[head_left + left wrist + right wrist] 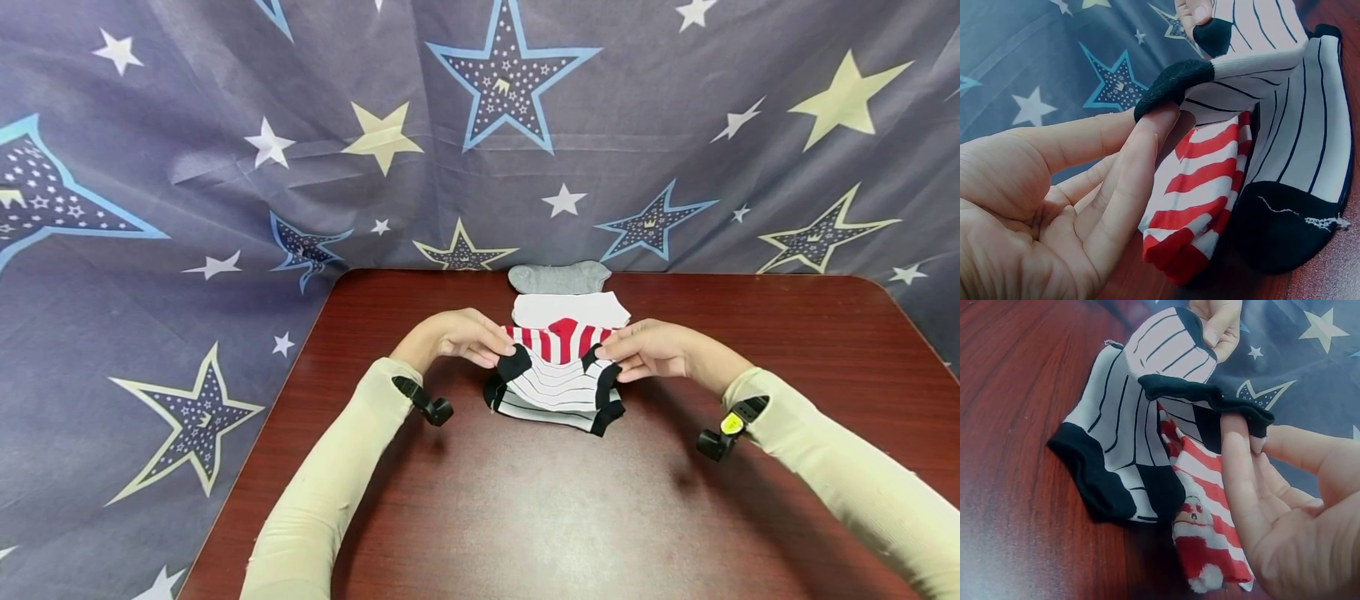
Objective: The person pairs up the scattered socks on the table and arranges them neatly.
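A white sock with thin black stripes and black ends is held up by both hands. My left hand pinches its black toe between thumb and fingers. At the other end, my right hand pinches the black cuff. Beneath it, a matching striped sock lies flat on the table; its black toe shows a loose white thread. Just behind lie red-and-white striped socks, partly covered, with a bearded face figure visible in the right wrist view.
White socks and grey socks lie in a row behind, toward the far edge of the reddish-brown table. A grey-blue cloth with stars hangs behind the table and along its left side.
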Demonstrator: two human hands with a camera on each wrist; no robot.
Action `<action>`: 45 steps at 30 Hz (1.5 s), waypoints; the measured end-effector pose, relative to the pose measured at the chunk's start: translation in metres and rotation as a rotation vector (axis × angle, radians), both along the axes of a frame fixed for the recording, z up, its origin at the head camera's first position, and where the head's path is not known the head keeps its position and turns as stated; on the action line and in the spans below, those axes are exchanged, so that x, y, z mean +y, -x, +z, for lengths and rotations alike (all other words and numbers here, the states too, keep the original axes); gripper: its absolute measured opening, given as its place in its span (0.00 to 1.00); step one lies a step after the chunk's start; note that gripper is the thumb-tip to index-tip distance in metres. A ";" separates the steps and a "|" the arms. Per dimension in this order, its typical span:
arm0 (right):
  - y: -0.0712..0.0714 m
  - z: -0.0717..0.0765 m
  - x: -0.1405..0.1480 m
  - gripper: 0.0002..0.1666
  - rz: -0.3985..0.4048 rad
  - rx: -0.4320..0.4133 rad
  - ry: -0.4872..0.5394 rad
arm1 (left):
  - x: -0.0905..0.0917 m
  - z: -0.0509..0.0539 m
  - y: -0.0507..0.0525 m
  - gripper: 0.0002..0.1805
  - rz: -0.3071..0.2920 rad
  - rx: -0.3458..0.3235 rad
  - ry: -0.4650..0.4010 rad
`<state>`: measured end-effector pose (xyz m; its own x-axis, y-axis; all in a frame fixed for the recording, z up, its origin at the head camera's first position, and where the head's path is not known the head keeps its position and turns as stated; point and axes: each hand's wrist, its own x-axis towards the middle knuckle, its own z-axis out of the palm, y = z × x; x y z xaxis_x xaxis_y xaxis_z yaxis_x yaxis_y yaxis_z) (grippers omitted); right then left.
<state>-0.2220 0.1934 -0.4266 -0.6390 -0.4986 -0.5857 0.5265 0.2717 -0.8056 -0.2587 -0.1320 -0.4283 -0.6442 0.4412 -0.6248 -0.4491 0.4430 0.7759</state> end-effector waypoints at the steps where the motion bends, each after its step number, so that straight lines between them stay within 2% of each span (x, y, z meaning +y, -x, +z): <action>1: 0.000 0.000 0.000 0.12 -0.001 0.000 -0.002 | 0.000 0.000 0.000 0.19 -0.001 -0.002 -0.001; 8: 0.000 -0.003 0.001 0.11 0.006 -0.005 -0.007 | 0.000 -0.005 0.000 0.16 -0.007 -0.008 -0.005; 12: 0.000 -0.004 0.001 0.12 0.009 -0.015 -0.004 | 0.000 -0.006 0.000 0.19 -0.013 -0.006 -0.001; 45: -0.001 -0.008 0.000 0.09 0.028 -0.036 -0.037 | 0.001 -0.010 -0.002 0.22 -0.035 -0.026 0.025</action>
